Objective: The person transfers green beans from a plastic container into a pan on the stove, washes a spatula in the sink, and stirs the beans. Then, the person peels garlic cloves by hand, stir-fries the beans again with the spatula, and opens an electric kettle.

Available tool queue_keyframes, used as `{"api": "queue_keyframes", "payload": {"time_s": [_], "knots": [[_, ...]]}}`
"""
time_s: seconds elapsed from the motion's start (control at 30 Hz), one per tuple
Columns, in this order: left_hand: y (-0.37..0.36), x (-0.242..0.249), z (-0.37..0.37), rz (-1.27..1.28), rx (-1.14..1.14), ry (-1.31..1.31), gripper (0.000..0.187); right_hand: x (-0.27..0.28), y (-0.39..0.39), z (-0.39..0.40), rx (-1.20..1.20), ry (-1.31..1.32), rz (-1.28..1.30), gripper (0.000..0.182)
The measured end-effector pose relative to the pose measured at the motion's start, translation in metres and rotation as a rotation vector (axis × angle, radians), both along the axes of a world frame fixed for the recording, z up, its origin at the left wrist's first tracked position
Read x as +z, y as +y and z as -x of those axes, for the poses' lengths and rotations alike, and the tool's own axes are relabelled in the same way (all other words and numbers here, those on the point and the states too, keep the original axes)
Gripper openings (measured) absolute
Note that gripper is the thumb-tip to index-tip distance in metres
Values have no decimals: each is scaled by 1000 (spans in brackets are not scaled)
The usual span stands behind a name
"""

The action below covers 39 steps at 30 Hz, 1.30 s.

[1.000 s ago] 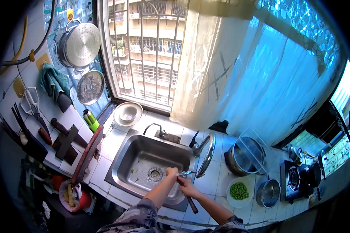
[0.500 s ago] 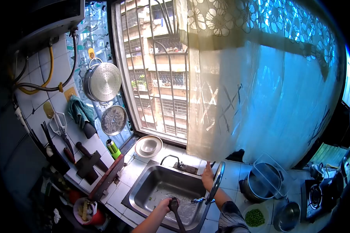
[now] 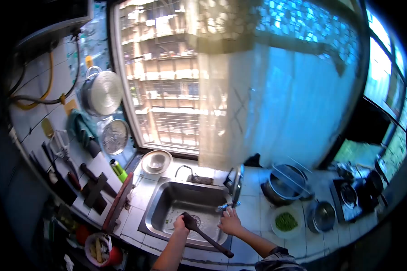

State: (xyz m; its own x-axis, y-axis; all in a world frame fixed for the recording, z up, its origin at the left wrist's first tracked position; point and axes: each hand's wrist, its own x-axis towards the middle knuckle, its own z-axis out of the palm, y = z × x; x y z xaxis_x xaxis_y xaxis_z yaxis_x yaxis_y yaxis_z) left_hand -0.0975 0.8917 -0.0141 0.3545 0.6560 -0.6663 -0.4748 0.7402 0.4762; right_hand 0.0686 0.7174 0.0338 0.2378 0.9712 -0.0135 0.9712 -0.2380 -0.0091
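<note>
My left hand (image 3: 180, 224) is closed around the head end of a dark long-handled cooking utensil (image 3: 211, 239) over the sink's front edge. Its handle slants down to the right; whether the head is a ladle or a spatula I cannot make out. At the right side of the metal sink (image 3: 158, 195), my right hand (image 3: 231, 221) has its fingers stretched out, just below the spout end of the faucet (image 3: 238, 183). I see nothing held in it. A few green bits lie on the sink floor near the drain.
Right of the sink stand a large pot (image 3: 282, 187), a plate of chopped greens (image 3: 286, 221), a smaller pot (image 3: 322, 217) and a gas stove (image 3: 350, 196). Stacked bowls (image 3: 157, 161) sit behind the sink. Knives (image 3: 97, 187) hang on the left wall above a red bin (image 3: 114, 256).
My right hand has come from behind the faucet down to its spout end. The utensil's handle has swung outward to the right. My view has shifted, with some blur.
</note>
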Motion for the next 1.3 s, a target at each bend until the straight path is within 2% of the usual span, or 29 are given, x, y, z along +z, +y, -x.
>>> {"api": "queue_keyframes", "payload": {"time_s": [0.1, 0.17, 0.2, 0.27, 0.3, 0.4, 0.43, 0.47, 0.5, 0.53, 0.57, 0.63, 0.7, 0.73, 0.77, 0.83, 0.87, 0.93, 1.0, 1.03, 1.07, 1.13, 1.17, 1.23, 1.3], "knots": [[-22, 2, 7, -65, -18, -28, 20, 34, -78, 40, -223, 163, 21, 42], [-61, 17, 5, -116, -90, -72, 20, 55, -132, 64, -374, 910, 90, 43], [-86, 32, 4, -132, -140, -98, 20, 59, -165, 84, -475, 924, 46, 43], [-138, 35, -10, -155, -294, -116, 20, 71, -222, 121, -526, 1392, -132, 46], [-169, 36, -17, -111, -313, -95, 20, 70, -250, 140, -476, 1222, -202, 49], [-272, 40, -29, -65, -431, -76, 18, 78, -334, 192, -736, 1295, -323, 48], [-305, 36, -36, 16, -540, -66, 17, 95, -363, 212, -837, 1500, -455, 47], [-341, 30, -39, -11, -610, -93, 16, 109, -391, 228, -924, 1700, -602, 46], [-376, 45, -40, 46, -667, -107, 14, 122, -415, 240, -950, 1739, -672, 44], [-433, 47, -49, -129, -726, -52, 13, 136, -457, 268, -1003, 1624, -688, 43], [-465, 47, -51, -71, -793, -172, 16, 131, -487, 280, -998, 1590, -701, 42], [-523, 79, -49, -147, -890, -167, 20, 111, -527, 299, -1025, 1571, -736, 40], [-586, 69, -65, -263, -1024, -241, 24, 85, -570, 311, -1264, 1181, -844, 32], [-617, 62, -75, -312, -1127, -291, 30, 80, -589, 314, -1291, 1192, -856, 32], [-655, 54, -83, -474, -1151, -345, 34, 77, -606, 314, -1465, 945, -895, 30], [-728, 72, -89, -612, -1369, -378, 23, 64, -640, 311, -1734, 476, -951, 28], [-757, 121, -76, -660, -1612, -270, 19, 58, -667, 307, -1748, 462, -949, 28], [-825, 113, -79, -800, -1801, -386, 13, 46, -704, 302, -1932, 189, -1052, 29], [-881, 92, -87, -1029, -2033, -507, 15, 54, -745, 297, -2015, 189, -1091, 29], [-901, 98, -81, -1022, -2117, -552, 24, 47, -767, 296, -2046, 165, -1088, 29], [-918, 98, -78, -1010, -2126, -547, 24, 41, -785, 294, -2078, 149, -1085, 28], [-946, 93, -77, -1047, -2319, -582, 34, 37, -819, 286, -2103, 201, -1082, 28], [-959, 92, -81, -1037, -2314, -576, 34, 37, -837, 279, -2116, 236, -1091, 27], [-978, 88, -92, -1091, -2525, -500, 37, 34, -862, 259, -2090, 242, -1129, 26], [-1000, 78, -112, -1028, -2550, -521, 38, 31, -883, 234, -2063, 239, -1173, 26]]}}
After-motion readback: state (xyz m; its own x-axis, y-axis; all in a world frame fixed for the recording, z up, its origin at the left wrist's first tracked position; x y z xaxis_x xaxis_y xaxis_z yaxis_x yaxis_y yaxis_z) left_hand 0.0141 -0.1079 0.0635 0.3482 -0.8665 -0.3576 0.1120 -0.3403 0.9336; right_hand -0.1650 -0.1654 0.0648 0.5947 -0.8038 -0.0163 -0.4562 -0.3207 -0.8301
